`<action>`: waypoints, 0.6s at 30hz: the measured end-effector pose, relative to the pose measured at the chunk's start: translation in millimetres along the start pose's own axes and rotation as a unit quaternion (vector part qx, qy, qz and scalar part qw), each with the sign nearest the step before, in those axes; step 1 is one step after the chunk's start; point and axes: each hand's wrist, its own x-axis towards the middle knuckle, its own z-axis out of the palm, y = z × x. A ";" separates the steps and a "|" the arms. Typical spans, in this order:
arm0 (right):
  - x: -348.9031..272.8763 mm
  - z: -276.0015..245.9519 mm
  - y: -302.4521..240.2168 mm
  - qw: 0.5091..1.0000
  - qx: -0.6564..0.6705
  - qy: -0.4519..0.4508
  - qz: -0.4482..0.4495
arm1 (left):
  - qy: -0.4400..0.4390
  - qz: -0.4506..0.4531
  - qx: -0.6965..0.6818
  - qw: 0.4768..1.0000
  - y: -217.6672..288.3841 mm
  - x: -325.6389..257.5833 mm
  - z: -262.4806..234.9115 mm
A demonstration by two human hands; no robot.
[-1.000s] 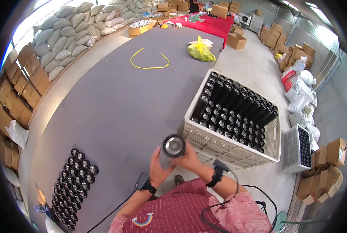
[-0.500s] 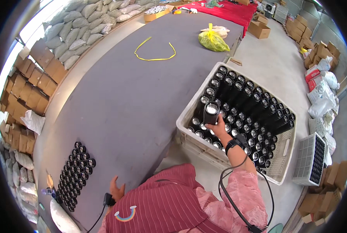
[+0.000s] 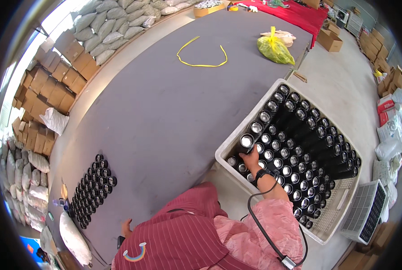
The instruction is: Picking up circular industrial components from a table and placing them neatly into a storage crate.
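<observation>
A slip is the first risk here: the right hand [image 3: 250, 158] seems to grip the black tube [image 3: 246, 141] low on one side, so smooth walls or an off-centre hold could let it tip onto the lower tubes [image 3: 278, 163] beside it. Setting it at a slant might also knock the taller row [image 3: 264, 116] along the bench-side edge of the crate [image 3: 218, 154]. The loose cable [image 3: 265, 243] from the wrist could catch on a tube if the arm swings.

The tube is inside the crate, near its left corner, at the near end of that taller row. It lies just past the right hand, touching thumb and fingers, its silver end facing up and clear of them. The fingers are curled around it, partly hidden; whether its base bears on anything, I cannot tell.

The left hand [image 3: 127, 228] is by the bench's [image 3: 165, 117] near edge, partly hidden by the apron [image 3: 178, 236]; its grip cannot be told.
</observation>
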 end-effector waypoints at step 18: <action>33.9 -54.2 -23.0 0.959 -0.208 -0.117 0.155 | 0.109 -0.136 -0.053 0.983 114.1 -70.6 -27.4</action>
